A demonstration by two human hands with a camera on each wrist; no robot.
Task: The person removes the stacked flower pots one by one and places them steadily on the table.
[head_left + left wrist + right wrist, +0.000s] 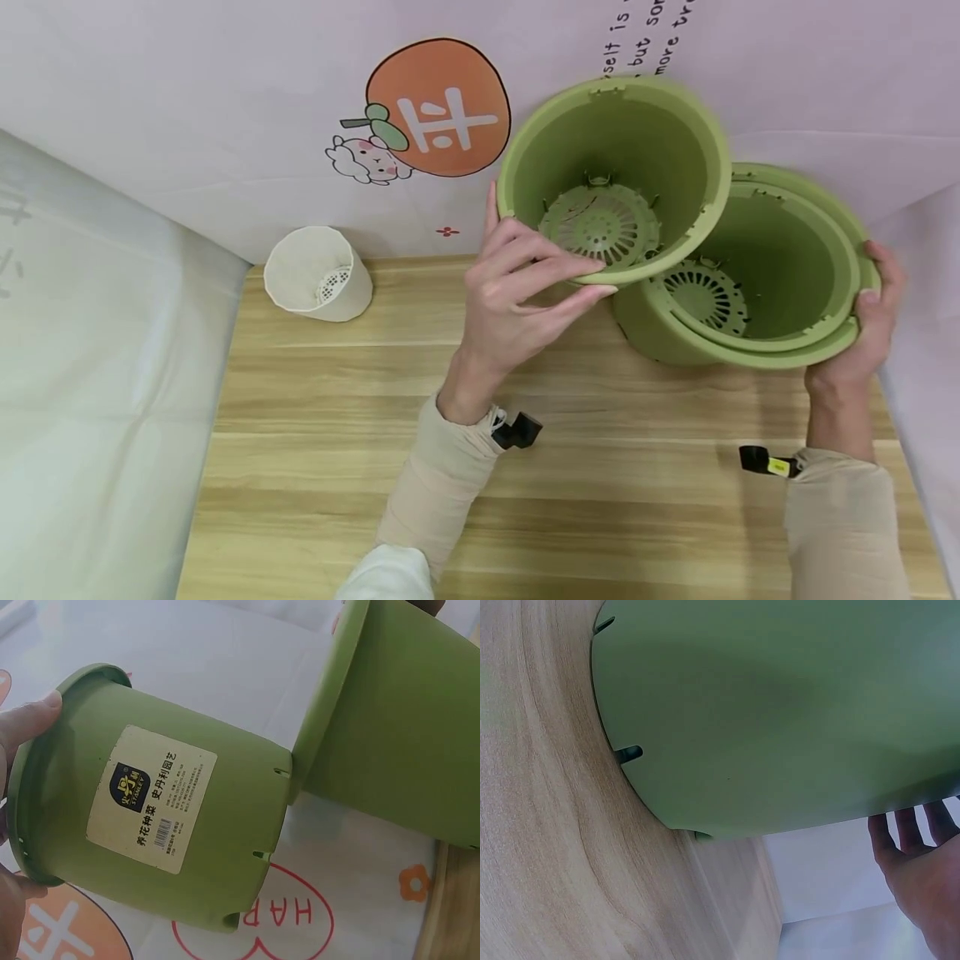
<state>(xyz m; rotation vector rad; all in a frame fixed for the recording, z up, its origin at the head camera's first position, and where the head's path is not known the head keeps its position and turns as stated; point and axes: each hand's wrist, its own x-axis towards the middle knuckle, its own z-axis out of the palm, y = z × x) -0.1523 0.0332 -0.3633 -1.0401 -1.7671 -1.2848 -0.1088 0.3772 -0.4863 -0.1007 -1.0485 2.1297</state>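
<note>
My left hand grips the near-left rim of a green plastic flowerpot, raised with its slotted bottom showing inside. In the left wrist view this flowerpot bears a pale paper label, and its lower end overlaps another green pot. On the right, one green flowerpot sits nested inside a slightly larger one. My right hand holds the right side of the outer rim, thumb on top and fingers outside. The right wrist view shows the outer pot's notched base edge right at the wooden tabletop.
A small white pot with a perforated bottom stands at the back left of the wooden table. Behind the table rises a pale printed cloth with an orange fruit drawing, and more pale cloth hangs at both sides.
</note>
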